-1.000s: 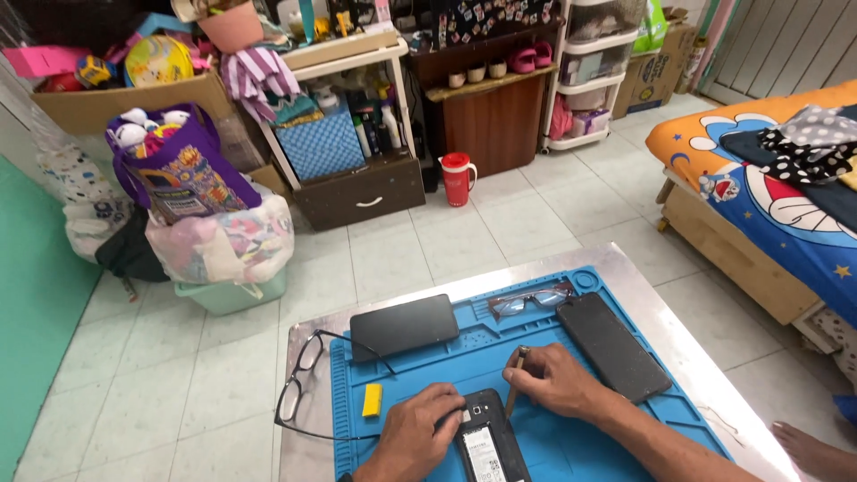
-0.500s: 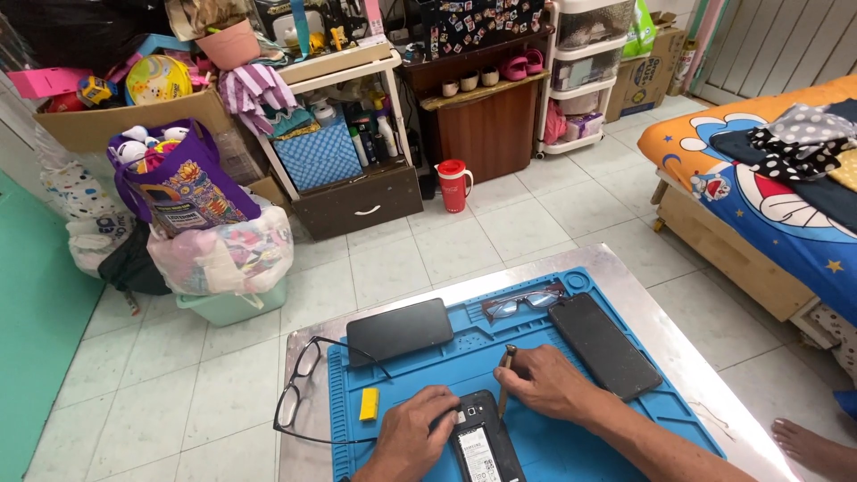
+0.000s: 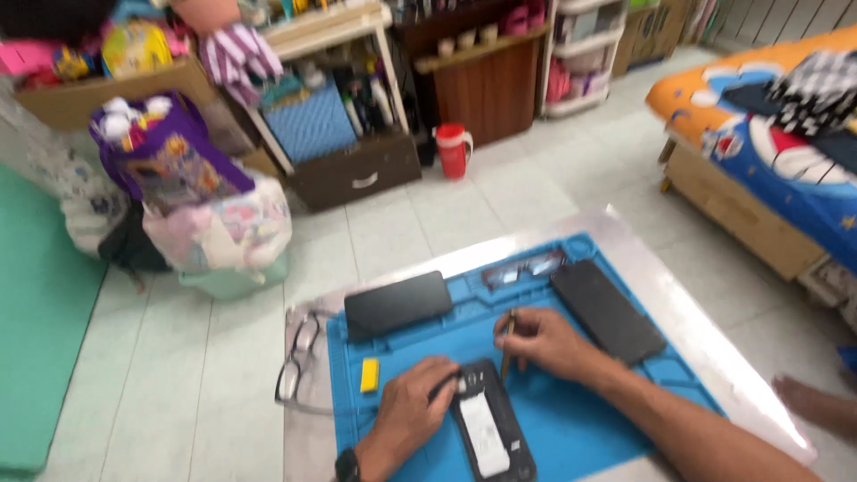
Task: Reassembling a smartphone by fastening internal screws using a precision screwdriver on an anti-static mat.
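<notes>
An opened black phone with a white part inside lies on the blue work mat near the table's front. My left hand rests on the phone's upper left corner, fingers touching it. My right hand holds a thin brown tool upright, its tip down by the phone's top right edge. A small yellow block lies on the mat left of my left hand.
Two dark flat slabs lie on the mat: one at the back left, one at the right. Eyeglasses sit off the mat's left edge. A red jug, shelves, bags and a bed surround the metal table.
The view has tilted down a little. My right hand has shifted slightly left with the tool, closer to the phone's top. My left hand stays on the phone.
</notes>
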